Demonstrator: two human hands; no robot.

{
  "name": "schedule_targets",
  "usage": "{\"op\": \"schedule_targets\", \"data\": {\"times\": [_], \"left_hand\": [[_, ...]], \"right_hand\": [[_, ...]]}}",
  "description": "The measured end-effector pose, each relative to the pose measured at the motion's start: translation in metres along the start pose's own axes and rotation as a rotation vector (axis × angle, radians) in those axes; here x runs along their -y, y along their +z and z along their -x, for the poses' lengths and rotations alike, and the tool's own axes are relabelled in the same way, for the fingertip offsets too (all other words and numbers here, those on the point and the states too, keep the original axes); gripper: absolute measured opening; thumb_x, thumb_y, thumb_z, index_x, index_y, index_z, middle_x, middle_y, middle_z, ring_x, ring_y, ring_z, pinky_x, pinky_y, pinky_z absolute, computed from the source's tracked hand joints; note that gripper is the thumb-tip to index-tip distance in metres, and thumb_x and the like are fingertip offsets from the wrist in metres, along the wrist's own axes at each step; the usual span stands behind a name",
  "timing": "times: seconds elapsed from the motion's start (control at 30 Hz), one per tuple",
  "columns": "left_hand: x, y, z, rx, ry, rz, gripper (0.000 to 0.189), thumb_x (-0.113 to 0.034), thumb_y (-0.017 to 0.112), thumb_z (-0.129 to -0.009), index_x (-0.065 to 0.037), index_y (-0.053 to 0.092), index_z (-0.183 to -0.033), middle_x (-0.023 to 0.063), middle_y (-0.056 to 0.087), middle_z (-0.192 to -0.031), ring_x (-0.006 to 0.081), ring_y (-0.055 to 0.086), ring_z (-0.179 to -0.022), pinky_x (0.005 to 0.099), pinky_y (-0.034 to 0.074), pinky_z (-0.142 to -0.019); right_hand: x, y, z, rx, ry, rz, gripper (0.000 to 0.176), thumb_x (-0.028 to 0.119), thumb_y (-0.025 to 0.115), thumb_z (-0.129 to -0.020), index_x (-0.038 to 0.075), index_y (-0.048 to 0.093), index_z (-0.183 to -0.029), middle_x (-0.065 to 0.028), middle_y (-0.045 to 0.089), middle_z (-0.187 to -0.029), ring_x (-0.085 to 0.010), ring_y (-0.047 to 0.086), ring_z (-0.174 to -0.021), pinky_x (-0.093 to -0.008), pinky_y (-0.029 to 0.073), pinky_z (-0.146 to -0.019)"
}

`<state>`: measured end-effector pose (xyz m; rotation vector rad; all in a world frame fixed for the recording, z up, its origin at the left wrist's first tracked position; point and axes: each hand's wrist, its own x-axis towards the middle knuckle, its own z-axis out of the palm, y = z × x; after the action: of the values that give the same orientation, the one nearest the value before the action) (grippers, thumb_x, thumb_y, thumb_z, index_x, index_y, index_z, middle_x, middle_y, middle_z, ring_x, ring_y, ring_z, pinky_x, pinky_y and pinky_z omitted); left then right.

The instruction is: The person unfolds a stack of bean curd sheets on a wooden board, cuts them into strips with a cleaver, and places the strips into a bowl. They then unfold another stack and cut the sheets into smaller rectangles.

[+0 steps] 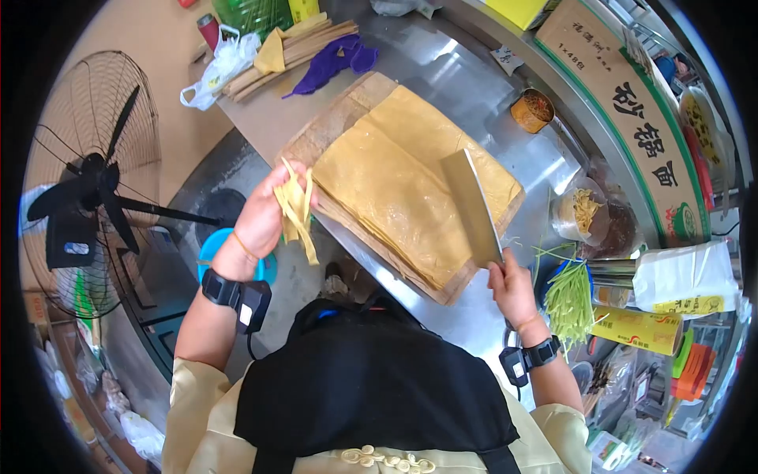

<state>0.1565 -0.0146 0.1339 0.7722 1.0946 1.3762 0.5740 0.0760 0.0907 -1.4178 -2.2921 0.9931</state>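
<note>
Yellow strips [298, 215] partly hide the left hand [268, 207] holding them.

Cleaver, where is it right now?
In the head view, the cleaver is right of centre, held at its near end by the right hand, with its blade over the right part of the stacked yellow sheets.

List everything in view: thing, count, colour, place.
Counter: one, silver, centre
Board: one, brown, counter
Sheets: several, yellow, on board
Cleaver: one, grey, over sheets
Strips: several, yellow, beside board
Fan: one, black, left
Cloth: one, purple, top
Slats: several, tan, top
Carton: one, brown, right
Tin: one, orange, counter
Stalks: many, green, right
Basin: one, blue, left
Small goods: many, mixed, edges
Wristbands: two, black, foreground
Left hand: one, bare, holding strips
Right hand: one, bare, gripping cleaver
</note>
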Motion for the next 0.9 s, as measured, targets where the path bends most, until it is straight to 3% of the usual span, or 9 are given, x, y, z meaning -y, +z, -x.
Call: {"op": "schedule_targets", "data": {"times": [0.13,0.23,0.33,0.5,0.67,0.73,0.8,0.87,0.9], "left_hand": [[-0.054,0.023,-0.033,-0.058,0.137,-0.112,0.011,-0.014,0.043,-0.100,-0.009,0.050,-0.108,0.0039,0.057,-0.084,0.0170,0.061,-0.090,0.0296,0.049,-0.084],[-0.088,0.034,-0.060,-0.038,0.249,-0.162,0.010,-0.012,0.045,-0.099,-0.009,0.049,-0.108,0.0034,0.056,-0.085,0.0190,0.061,-0.088,0.0335,0.052,-0.085],[-0.105,0.036,-0.088,-0.122,0.211,-0.152,0.014,-0.001,0.038,-0.097,-0.008,0.048,-0.103,0.0059,0.056,-0.086,0.0203,0.062,-0.082,0.0330,0.054,-0.077],[-0.076,0.002,-0.139,-0.208,0.015,0.102,0.015,-0.002,0.039,-0.097,-0.004,0.051,-0.106,0.0062,0.058,-0.086,0.0173,0.061,-0.074,0.0364,0.056,-0.072],[-0.053,-0.018,-0.193,0.032,-0.120,0.186,0.013,-0.005,0.041,-0.098,-0.007,0.051,-0.105,0.0062,0.056,-0.085,0.0180,0.059,-0.076,0.0379,0.054,-0.078],[-0.057,0.006,-0.195,0.057,-0.156,0.150,0.013,-0.010,0.040,-0.100,-0.009,0.051,-0.107,0.0039,0.055,-0.083,0.0189,0.058,-0.078,0.0361,0.052,-0.081],[-0.056,0.019,-0.200,0.167,-0.102,0.049,0.011,-0.009,0.042,-0.099,-0.009,0.052,-0.102,0.0019,0.054,-0.085,0.0156,0.056,-0.079,0.0302,0.049,-0.075],[-0.051,0.024,-0.215,0.265,0.003,-0.122,0.010,-0.009,0.044,-0.098,-0.009,0.053,-0.100,0.0011,0.054,-0.085,0.0140,0.055,-0.078,0.0273,0.047,-0.074],[-0.057,0.039,-0.206,0.283,0.044,-0.175,0.008,-0.009,0.045,-0.097,-0.009,0.053,-0.097,-0.0021,0.053,-0.085,0.0108,0.054,-0.078,0.0236,0.043,-0.071]], "right_hand": [[0.002,0.004,0.001,-0.131,0.070,-0.122,0.009,0.009,0.052,-0.095,0.002,0.047,-0.096,-0.0057,0.058,-0.059,-0.0113,0.053,-0.045,-0.0265,0.041,-0.042],[0.013,0.002,0.006,-0.123,0.111,-0.166,0.009,0.005,0.053,-0.092,0.003,0.045,-0.095,-0.0171,0.060,-0.063,-0.0334,0.063,-0.058,-0.0384,0.047,-0.052],[0.016,0.007,0.009,-0.138,0.078,-0.221,0.010,0.005,0.053,-0.092,0.002,0.045,-0.094,-0.0180,0.059,-0.063,-0.0333,0.063,-0.058,-0.0383,0.047,-0.052],[0.018,0.019,0.014,-0.246,0.135,-0.060,0.017,0.008,0.056,-0.088,0.003,0.048,-0.102,-0.0214,0.062,-0.069,-0.0399,0.063,-0.066,-0.0461,0.047,-0.057],[0.065,0.037,-0.003,-0.378,0.227,0.170,0.026,0.008,0.057,-0.082,0.005,0.050,-0.107,-0.0216,0.062,-0.078,-0.0416,0.062,-0.073,-0.0506,0.048,-0.062],[0.058,0.062,-0.028,-0.419,0.195,0.212,0.029,0.008,0.058,-0.081,0.005,0.049,-0.109,-0.0228,0.061,-0.087,-0.0419,0.061,-0.078,-0.0509,0.049,-0.066],[0.052,0.086,-0.057,-0.403,0.222,0.252,0.033,0.008,0.062,-0.079,0.005,0.052,-0.111,-0.0215,0.063,-0.094,-0.0400,0.061,-0.085,-0.0486,0.049,-0.073],[0.089,0.077,-0.077,-0.179,0.311,0.374,0.048,0.011,0.067,-0.078,0.005,0.049,-0.122,-0.0215,0.058,-0.114,-0.0402,0.056,-0.105,-0.0459,0.046,-0.089],[0.108,0.074,-0.086,-0.339,0.157,0.300,0.061,0.013,0.070,-0.075,0.004,0.044,-0.129,-0.0221,0.052,-0.123,-0.0413,0.049,-0.114,-0.0462,0.042,-0.095]]}}
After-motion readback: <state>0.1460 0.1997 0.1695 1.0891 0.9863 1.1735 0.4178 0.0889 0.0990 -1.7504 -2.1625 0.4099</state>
